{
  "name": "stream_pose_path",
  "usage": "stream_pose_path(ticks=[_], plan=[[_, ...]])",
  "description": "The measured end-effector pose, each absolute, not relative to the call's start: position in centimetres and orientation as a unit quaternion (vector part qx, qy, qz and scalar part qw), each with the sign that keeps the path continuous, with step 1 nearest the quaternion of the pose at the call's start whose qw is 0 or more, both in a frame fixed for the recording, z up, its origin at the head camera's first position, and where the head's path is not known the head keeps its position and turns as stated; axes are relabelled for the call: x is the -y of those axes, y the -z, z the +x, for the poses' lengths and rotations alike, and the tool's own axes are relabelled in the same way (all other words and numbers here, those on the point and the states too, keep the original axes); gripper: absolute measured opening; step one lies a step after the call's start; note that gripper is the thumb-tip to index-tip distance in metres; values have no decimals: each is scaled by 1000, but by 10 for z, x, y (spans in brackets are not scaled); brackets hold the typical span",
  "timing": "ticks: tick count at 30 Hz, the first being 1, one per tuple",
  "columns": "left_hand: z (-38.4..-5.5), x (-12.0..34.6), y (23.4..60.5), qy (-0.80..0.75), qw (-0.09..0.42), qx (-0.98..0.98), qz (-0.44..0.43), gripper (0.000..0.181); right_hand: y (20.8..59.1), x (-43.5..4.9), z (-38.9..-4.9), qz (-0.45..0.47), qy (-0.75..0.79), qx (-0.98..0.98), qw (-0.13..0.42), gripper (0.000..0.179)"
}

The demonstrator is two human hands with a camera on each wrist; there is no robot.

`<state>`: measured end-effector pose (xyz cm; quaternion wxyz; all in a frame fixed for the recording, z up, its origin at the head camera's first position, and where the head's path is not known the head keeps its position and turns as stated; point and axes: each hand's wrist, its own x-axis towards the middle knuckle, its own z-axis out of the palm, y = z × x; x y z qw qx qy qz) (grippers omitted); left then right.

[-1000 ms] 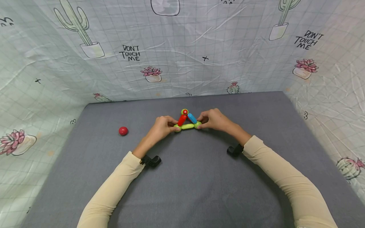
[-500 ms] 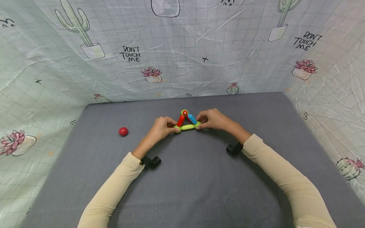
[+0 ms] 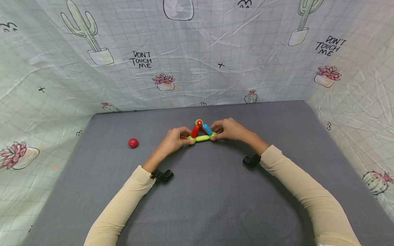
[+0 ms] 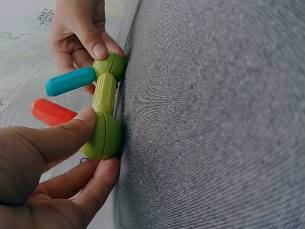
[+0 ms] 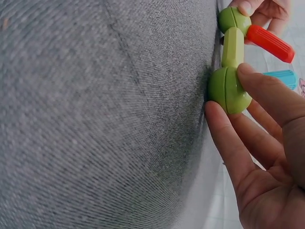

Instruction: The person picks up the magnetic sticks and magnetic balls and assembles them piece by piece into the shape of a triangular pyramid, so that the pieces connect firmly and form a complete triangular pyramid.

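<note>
In the head view, a build of toy rods and balls lies on the grey table. A yellow-green rod (image 3: 202, 138) joins a left green ball (image 4: 103, 136) to a right green ball (image 5: 230, 90). My left hand (image 3: 175, 140) pinches the left ball between thumb and fingers. The right ball is pinched likewise by my right hand (image 3: 230, 130). From the left ball a red rod (image 4: 53, 112) sticks up at a slant, and from the right one a blue rod (image 4: 70, 81). Behind them is a third green ball (image 3: 196, 122) with a red rod end facing up; its other joints are partly hidden.
A loose red ball (image 3: 133, 143) sits on the table (image 3: 209, 194) to the left of my left hand. Cloth with cactus prints (image 3: 197, 44) hangs behind the table's far edge and along both sides.
Both hands keep their pinch on the two front balls. The whole scene has shifted slightly downward in the head view; the build looks unchanged.
</note>
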<state>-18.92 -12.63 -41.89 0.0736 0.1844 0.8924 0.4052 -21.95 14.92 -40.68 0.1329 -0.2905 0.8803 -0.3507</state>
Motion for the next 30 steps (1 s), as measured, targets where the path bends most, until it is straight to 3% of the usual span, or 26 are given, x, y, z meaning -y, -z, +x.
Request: stream_pose_path(ticks=[24,30], plan=[[-193,127,425,-434,83,-881,170,34,414,-151,-222,-276,366,-879,134,37],[-192,139,422,-429,75,-880,191,46,414,-151,-221,-273,362,-882,129,37]])
